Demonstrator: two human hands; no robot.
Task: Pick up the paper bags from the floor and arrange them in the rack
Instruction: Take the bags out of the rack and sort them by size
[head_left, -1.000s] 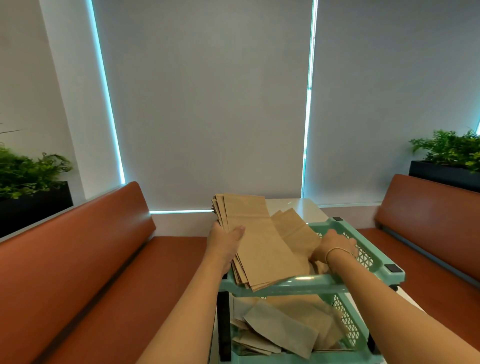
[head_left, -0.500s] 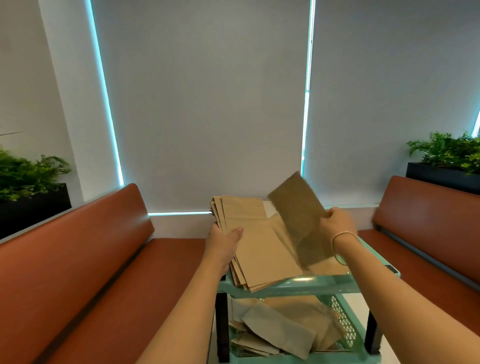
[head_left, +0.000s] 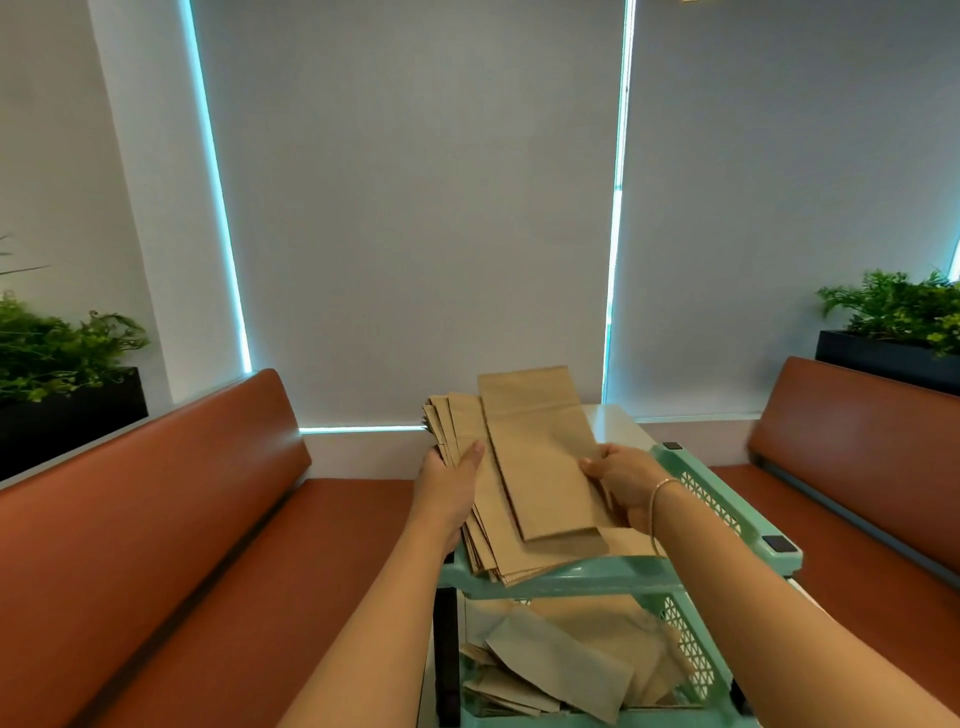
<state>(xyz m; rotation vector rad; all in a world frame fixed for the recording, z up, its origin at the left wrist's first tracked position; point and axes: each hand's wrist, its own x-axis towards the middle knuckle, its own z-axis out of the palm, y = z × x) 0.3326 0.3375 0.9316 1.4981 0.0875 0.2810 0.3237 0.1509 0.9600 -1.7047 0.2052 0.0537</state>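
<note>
A stack of flat brown paper bags (head_left: 485, 525) rests over the top tier of a mint-green plastic rack (head_left: 722, 506). My left hand (head_left: 453, 475) grips the stack's left edge, thumb on top. My right hand (head_left: 621, 480) pinches the right edge of a single paper bag (head_left: 540, 457) that lies on top of the stack. More paper bags (head_left: 561, 665) lie jumbled in the rack's lower tier. The floor is out of view.
Brown padded benches run along the left (head_left: 171, 519) and right (head_left: 852, 457). A pale tabletop (head_left: 610, 423) shows behind the rack. Black planters with green plants stand at the far left (head_left: 62, 374) and far right (head_left: 893, 332). Grey blinds cover the windows.
My right hand lifted one bag from the rack's right side, swung it up and leftward, and laid it flat on the stack. My left hand kept holding the stack.
</note>
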